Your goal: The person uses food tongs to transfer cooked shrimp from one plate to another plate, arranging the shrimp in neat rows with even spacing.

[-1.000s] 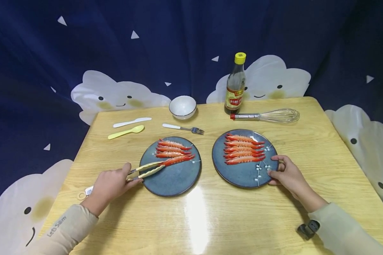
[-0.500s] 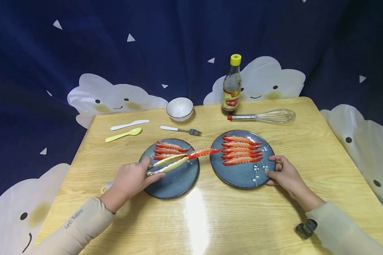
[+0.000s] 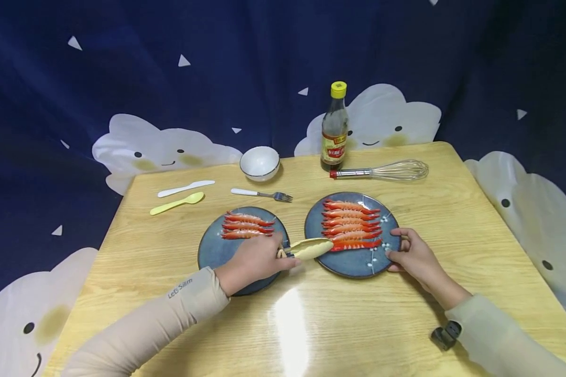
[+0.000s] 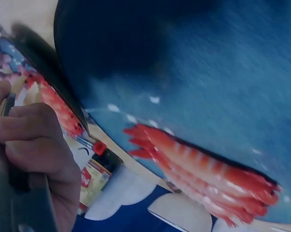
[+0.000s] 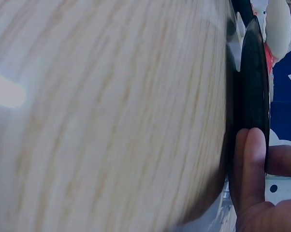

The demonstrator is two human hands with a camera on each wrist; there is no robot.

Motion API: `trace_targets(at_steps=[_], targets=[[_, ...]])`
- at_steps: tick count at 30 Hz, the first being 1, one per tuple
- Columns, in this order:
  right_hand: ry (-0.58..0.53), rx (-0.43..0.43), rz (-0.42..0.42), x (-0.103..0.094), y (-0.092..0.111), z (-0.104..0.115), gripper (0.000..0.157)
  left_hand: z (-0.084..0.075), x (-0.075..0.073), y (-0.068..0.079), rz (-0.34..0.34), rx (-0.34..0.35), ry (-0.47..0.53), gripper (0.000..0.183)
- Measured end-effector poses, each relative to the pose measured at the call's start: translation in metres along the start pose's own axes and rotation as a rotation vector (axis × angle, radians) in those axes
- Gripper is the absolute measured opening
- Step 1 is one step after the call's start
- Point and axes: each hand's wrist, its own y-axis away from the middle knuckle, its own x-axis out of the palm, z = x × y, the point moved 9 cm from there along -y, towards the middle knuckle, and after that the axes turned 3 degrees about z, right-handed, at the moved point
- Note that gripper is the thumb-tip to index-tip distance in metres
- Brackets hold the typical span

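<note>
In the head view my left hand (image 3: 257,259) grips a pair of tongs with cream tips (image 3: 313,248), reaching over the gap between two blue plates. The tips meet the tail or head end of a red shrimp (image 3: 356,245), lowest in the row on the right plate (image 3: 344,267). Above it lie several more shrimp (image 3: 351,214). My right hand (image 3: 415,256) pinches that plate's right rim, thumb on top and fingers beneath in the right wrist view. Three shrimp (image 3: 247,226) lie on the left plate (image 3: 212,251), partly hidden by my left hand; they also show in the left wrist view.
Toward the back stand a white bowl (image 3: 259,164) and a yellow-capped sauce bottle (image 3: 335,131). Behind the plates lie a whisk (image 3: 382,170), a fork (image 3: 261,195), a white knife (image 3: 186,188) and a yellow spoon (image 3: 176,203). A dark curtain (image 3: 245,63) hangs beyond the table.
My left hand has carried a shrimp in the tongs rightward from the left plate to the right plate's row. The right hand keeps its hold on the rim.
</note>
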Motion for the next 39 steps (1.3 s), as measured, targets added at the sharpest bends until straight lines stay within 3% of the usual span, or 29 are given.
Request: trace_targets(at_steps=[2, 8, 21, 24, 30, 35, 39], targets=[[-0.002, 0.001, 0.000, 0.001, 0.002, 0.004, 0.061, -0.002, 0.005, -0.002, 0.009, -0.011, 0.015, 0.047], [0.003, -0.007, -0.005, 0.001, 0.001, 0.002, 0.060, -0.010, 0.000, -0.001, -0.084, -0.029, -0.020, 0.046], [-0.030, 0.003, -0.026, -0.002, -0.006, -0.008, 0.060, -0.009, 0.007, 0.012, -0.058, -0.143, -0.007, 0.053], [-0.018, -0.013, -0.008, -0.001, -0.002, -0.003, 0.059, -0.013, 0.004, 0.014, -0.082, -0.116, -0.037, 0.052], [-0.009, -0.001, -0.024, -0.005, -0.002, -0.006, 0.060, -0.040, -0.003, 0.007, -0.191, 0.054, -0.171, 0.051], [-0.011, 0.010, -0.027, -0.007, -0.006, -0.014, 0.061, -0.062, 0.010, -0.012, -0.144, 0.120, -0.142, 0.051], [-0.011, 0.015, -0.010, -0.003, -0.006, -0.012, 0.061, -0.063, 0.019, -0.022, -0.090, 0.075, -0.129, 0.052]])
